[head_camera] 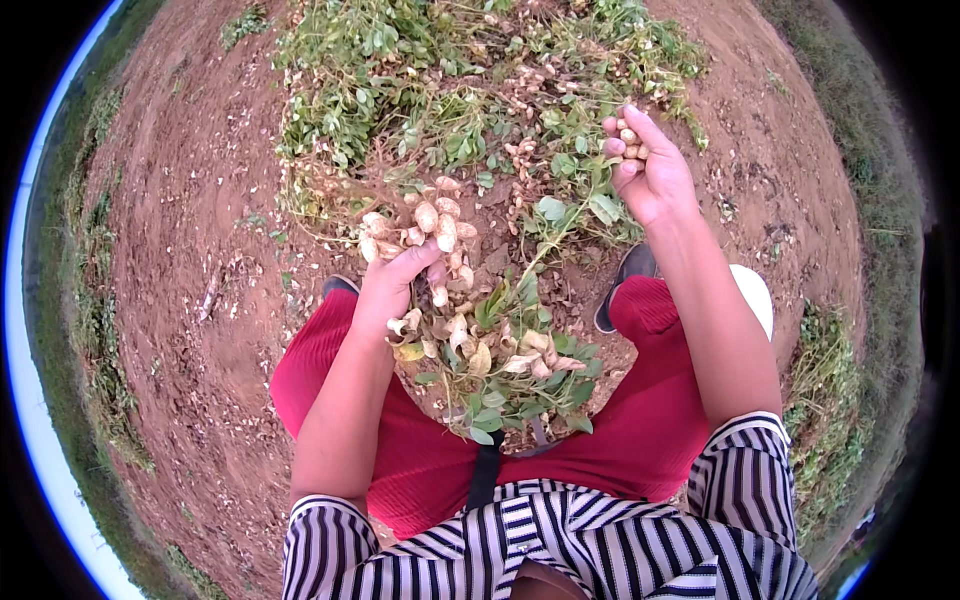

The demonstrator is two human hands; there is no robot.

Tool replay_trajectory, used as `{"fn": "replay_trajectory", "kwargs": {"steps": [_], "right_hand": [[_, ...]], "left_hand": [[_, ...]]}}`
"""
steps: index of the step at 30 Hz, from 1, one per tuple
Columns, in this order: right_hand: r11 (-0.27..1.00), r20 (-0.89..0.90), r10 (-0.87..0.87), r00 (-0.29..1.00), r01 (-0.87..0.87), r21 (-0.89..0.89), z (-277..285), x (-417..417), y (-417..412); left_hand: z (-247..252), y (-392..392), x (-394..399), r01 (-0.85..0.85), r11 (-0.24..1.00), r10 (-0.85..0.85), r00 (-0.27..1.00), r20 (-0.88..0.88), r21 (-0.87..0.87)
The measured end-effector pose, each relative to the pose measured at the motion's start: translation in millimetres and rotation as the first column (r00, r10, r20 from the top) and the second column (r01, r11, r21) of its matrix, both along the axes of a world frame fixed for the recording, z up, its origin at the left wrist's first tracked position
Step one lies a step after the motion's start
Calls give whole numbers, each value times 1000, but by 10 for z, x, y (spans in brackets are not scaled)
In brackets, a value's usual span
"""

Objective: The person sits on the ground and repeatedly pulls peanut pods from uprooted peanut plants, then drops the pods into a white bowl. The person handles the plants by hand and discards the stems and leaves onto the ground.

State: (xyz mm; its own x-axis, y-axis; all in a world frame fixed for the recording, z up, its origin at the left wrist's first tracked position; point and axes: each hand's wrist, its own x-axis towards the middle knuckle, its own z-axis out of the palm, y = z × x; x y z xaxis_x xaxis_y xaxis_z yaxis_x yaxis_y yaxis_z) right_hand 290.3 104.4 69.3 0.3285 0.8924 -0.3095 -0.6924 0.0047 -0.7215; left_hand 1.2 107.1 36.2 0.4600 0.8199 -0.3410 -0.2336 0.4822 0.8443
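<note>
My left hand [394,289] is closed around a pulled peanut plant just below its roots. A cluster of pale peanut pods [437,217] stands out above my thumb, and the plant's leafy tops [499,360], partly dry and curled, hang down between my knees. Farther forward on the right, my right hand [651,161] is raised with several loose peanut pods [631,141] held in its curled fingers. Leafy stems lie on the ground beneath and beside it.
Uprooted peanut plants [450,112] are heaped ahead of me, with pods [521,154] among them. Reddish bare soil [195,225] spreads at the left. A white rounded object [752,300] shows behind my right forearm. More cut vines [825,405] lie at the right.
</note>
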Motion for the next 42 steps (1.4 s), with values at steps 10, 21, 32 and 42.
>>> {"fn": "replay_trajectory", "kwargs": {"steps": [10, 21, 32, 42], "right_hand": [[699, 199, 714, 671, -666, -260, 107, -496, -279], [568, -129, 794, 594, -801, -189, -259, -821, -431], [671, -158, 715, 682, -732, -118, -351, -864, -454], [695, -78, 703, 707, -707, -133, -306, -868, -424]], "left_hand": [[-83, 3, 63, 28, 999, -27, 999, -28, 45], [-28, -29, 100, 122, 993, -122, 993, -4, 0], [-37, -30, 68, 105, 992, -106, 994, -11, -69], [-58, -38, 114, 111, 993, -112, 994, -2, -33]]}}
